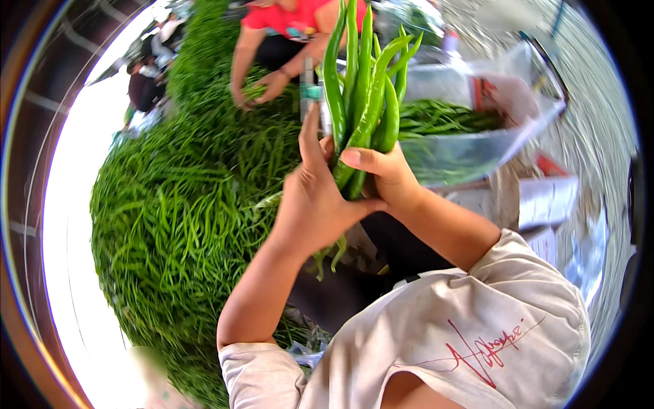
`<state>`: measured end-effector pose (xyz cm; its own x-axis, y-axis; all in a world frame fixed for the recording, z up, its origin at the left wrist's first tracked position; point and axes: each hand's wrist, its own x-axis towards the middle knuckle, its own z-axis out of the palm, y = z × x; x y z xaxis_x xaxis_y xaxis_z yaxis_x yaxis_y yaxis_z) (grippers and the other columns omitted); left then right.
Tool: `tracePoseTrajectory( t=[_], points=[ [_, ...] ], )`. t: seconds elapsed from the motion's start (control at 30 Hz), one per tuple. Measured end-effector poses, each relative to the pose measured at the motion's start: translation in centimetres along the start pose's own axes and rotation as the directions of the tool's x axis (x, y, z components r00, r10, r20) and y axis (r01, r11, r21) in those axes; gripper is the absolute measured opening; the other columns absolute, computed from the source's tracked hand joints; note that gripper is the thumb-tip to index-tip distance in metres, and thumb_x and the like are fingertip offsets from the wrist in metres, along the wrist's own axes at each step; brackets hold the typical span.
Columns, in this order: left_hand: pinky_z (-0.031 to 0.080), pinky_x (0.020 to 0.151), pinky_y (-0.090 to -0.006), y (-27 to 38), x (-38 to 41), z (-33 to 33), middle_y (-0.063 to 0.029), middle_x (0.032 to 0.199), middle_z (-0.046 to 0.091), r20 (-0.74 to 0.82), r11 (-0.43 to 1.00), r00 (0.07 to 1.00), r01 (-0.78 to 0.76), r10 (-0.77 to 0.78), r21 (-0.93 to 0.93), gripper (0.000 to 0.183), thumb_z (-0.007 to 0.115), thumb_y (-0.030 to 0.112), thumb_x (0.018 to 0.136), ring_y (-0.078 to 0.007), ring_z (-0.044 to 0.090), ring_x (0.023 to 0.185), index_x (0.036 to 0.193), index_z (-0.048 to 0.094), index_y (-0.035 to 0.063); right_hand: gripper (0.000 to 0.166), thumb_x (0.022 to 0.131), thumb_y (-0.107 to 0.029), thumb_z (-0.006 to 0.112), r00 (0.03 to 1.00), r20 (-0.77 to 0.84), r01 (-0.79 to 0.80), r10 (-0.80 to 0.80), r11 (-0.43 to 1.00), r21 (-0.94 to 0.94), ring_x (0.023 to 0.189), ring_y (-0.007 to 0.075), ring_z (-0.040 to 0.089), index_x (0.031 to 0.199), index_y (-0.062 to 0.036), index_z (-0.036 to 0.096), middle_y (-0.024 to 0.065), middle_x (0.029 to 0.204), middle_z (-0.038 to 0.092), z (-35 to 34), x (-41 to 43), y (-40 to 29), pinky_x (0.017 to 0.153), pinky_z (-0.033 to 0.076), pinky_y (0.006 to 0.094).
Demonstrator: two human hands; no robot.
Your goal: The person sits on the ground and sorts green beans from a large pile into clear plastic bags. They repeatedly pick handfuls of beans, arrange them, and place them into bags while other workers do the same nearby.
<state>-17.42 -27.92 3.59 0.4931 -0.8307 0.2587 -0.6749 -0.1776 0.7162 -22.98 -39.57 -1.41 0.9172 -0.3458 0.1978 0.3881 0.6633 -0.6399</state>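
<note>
A bunch of long green chili peppers [365, 102] stands upright before me, tips pointing away. My right hand [391, 171] grips its lower end, the thumb pressed across the front peppers. Against the left side of the bunch is my left hand [314, 197], its index finger stretched out and its thumb spread towards my right wrist. Some of its fingers are hidden behind the peppers. To the left lies a large heap of green chili peppers [179, 230].
Across the heap, a person in a red shirt [286, 25] handles peppers with both hands [265, 89]. At the right, a clear plastic bag [460, 158] holds more peppers [444, 120]. A carton [546, 199] sits nearer me. Other people [145, 84] are far left.
</note>
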Motion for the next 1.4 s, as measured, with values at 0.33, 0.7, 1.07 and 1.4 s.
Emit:
tracePoseTrajectory(
  t=[0.33,0.7,1.07,1.4],
  points=[
    [0.05,0.072,-0.0347,2.3,14.9,2.9,-0.0144,0.083,0.066,0.139,0.895,0.939,-0.341,0.313,0.287,0.046,0.075,0.017,0.062,-0.0263,0.066,0.08,0.102,0.058,0.0005,0.039,0.081,-0.019,0.069,0.859,0.059,0.511,-0.508,0.854,-0.094,0.095,0.0181,0.061,0.114,-0.0023,0.056,0.0075,0.104,0.063,-5.1,5.0,-8.6,0.091,0.045,0.0327],
    [0.051,0.083,-0.0423,-4.9,28.2,18.0,-0.0208,0.099,0.067,0.403,0.705,0.91,-0.348,0.095,0.618,0.053,0.065,0.013,0.068,-0.0357,0.065,0.094,0.12,0.056,0.008,0.069,0.075,-0.041,0.07,0.872,-0.451,-0.265,0.191,-0.59,-0.763,0.115,0.0328,0.053,0.124,0.0029,0.049,0.0206,0.115,0.059,-20.1,-0.6,-5.2,0.103,0.035,0.0511],
    [0.052,0.063,-0.0422,-23.0,16.8,24.0,-0.0144,0.08,0.063,0.87,0.725,0.492,-0.583,-0.046,0.368,0.059,0.075,0.021,0.066,-0.0337,0.065,0.073,0.115,0.047,0.0046,0.038,0.081,-0.021,0.056,0.849,-0.361,-0.115,0.386,-0.532,-0.839,0.095,0.0339,0.063,0.108,0.006,0.059,0.0208,0.097,0.065,-18.9,-2.6,-3.5,0.099,0.039,0.0522],
    [0.049,0.082,-0.0404,-25.4,15.6,29.1,-0.018,0.1,0.051,0.975,0.658,0.186,-0.72,-0.123,0.221,0.072,0.074,0.043,0.067,-0.0351,0.053,0.094,0.115,0.046,-0.0049,0.041,0.085,-0.019,0.053,0.756,-0.408,0.0,0.513,-0.623,-0.783,0.109,0.0349,0.059,0.118,0.0061,0.054,0.0213,0.11,0.063,-18.0,-1.3,-4.0,0.104,0.034,0.0526]
  ],
)
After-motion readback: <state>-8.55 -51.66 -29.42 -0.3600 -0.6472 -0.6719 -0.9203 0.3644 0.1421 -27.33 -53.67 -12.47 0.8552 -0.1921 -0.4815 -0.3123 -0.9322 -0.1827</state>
